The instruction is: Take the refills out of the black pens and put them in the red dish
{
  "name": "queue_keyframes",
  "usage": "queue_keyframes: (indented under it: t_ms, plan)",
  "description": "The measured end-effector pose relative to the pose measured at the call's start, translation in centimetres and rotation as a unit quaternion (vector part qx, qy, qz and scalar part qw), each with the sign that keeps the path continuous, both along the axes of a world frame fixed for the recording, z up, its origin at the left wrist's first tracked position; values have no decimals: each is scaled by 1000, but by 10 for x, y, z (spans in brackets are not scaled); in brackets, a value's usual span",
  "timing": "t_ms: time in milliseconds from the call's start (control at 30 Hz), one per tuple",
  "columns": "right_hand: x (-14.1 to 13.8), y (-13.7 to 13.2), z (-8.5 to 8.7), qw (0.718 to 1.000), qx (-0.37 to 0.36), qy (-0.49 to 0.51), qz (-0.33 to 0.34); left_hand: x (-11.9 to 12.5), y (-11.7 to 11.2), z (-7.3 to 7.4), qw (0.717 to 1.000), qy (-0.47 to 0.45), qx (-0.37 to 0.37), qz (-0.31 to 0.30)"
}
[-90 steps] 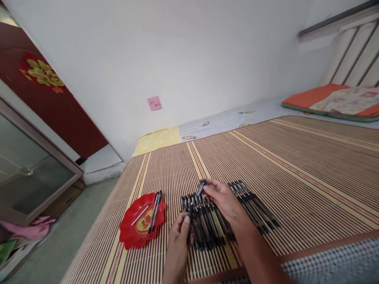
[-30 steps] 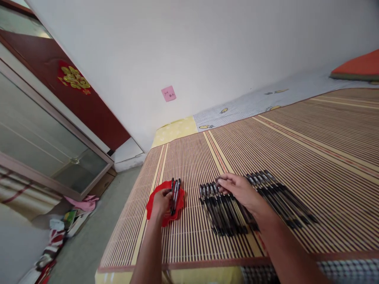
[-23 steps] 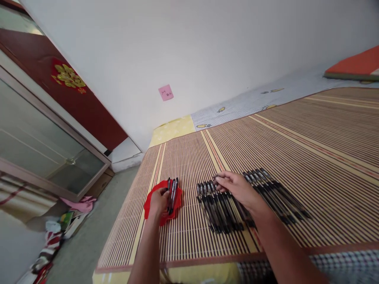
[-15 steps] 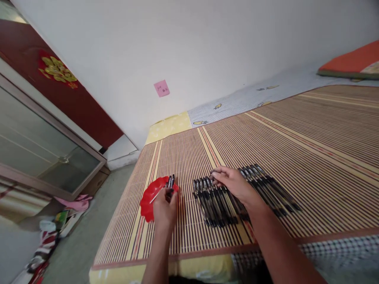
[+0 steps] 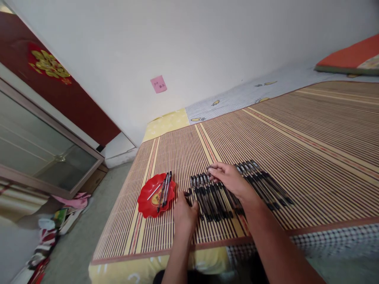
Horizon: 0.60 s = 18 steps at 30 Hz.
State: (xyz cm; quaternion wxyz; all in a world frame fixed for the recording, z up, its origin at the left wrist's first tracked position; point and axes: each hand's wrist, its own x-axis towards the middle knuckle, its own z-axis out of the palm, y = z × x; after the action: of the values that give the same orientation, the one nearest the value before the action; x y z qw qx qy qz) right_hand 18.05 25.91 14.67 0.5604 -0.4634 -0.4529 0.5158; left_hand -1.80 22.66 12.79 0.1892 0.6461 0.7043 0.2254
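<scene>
A row of several black pens lies side by side on the striped mat, their dark cap ends toward the wall. My left hand is at the row's left end, thumb and index finger apart around the leftmost pen's barrel. Over the cap ends in the middle of the row, my right hand has its fingers bent together; a small dark bit shows at the fingertips, too small to name. Left of my left hand is a red scalloped plate. A few pens and a thin white stick rest on it.
The mat covers a bed against a white wall with a pink note. An orange folded item lies at the far right. Beyond the bed's left edge are grey floor, a glass-paned door and shoes.
My left hand has moved right from the plate to the row's left end, leaving pens on the plate. My right hand stays over the row. The whole view has shifted slightly.
</scene>
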Motion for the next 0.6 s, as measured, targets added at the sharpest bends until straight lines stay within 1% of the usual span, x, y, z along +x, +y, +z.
queue_keyframes:
  t_ms: [100, 233, 400, 533, 600]
  plan:
    - [0, 0, 1, 1000, -3, 5, -2, 3, -1, 0, 1000, 27, 4, -7]
    - [1, -2, 5, 1000, -3, 7, -4, 8, -3, -2, 998, 42, 33, -22]
    - [4, -3, 6, 1000, 7, -4, -4, 6, -4, -4, 997, 64, 45, -3]
    - [6, 0, 4, 1000, 13, 5, -13, 2, -1, -5, 997, 20, 59, 36]
    - [6, 0, 4, 1000, 14, 7, -13, 2, 2, -5, 998, -5, 55, 39]
